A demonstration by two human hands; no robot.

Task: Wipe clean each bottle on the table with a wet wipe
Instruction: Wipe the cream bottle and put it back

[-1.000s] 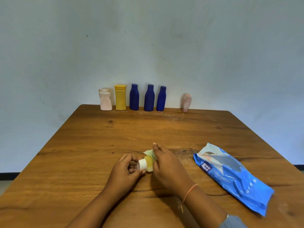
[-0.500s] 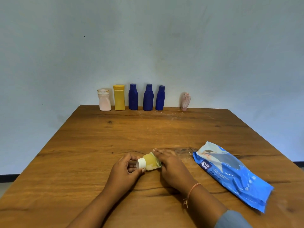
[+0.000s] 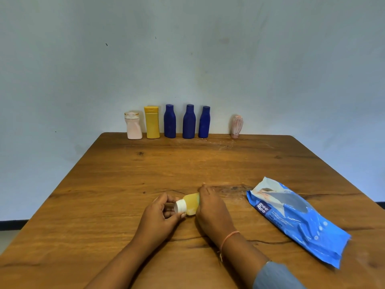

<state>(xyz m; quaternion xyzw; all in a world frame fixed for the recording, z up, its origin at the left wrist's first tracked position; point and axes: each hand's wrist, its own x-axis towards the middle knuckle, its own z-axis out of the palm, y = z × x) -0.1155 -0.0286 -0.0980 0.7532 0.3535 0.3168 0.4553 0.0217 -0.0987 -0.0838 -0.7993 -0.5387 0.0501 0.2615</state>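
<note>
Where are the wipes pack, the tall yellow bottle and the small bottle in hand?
wipes pack (image 3: 291, 215): head view, middle of its blue front.
tall yellow bottle (image 3: 152, 125): head view, middle of its body.
small bottle (image 3: 191, 203): head view, yellowish body beside the white cap.

A small yellow bottle (image 3: 191, 202) sideways between left hand (image 3: 160, 218) and right hand (image 3: 210, 212)

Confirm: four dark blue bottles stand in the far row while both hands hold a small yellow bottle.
Wrong count: the head view shows three dark blue bottles, not four, in the far row. The left hand and right hand do hold the small yellow bottle.
</note>
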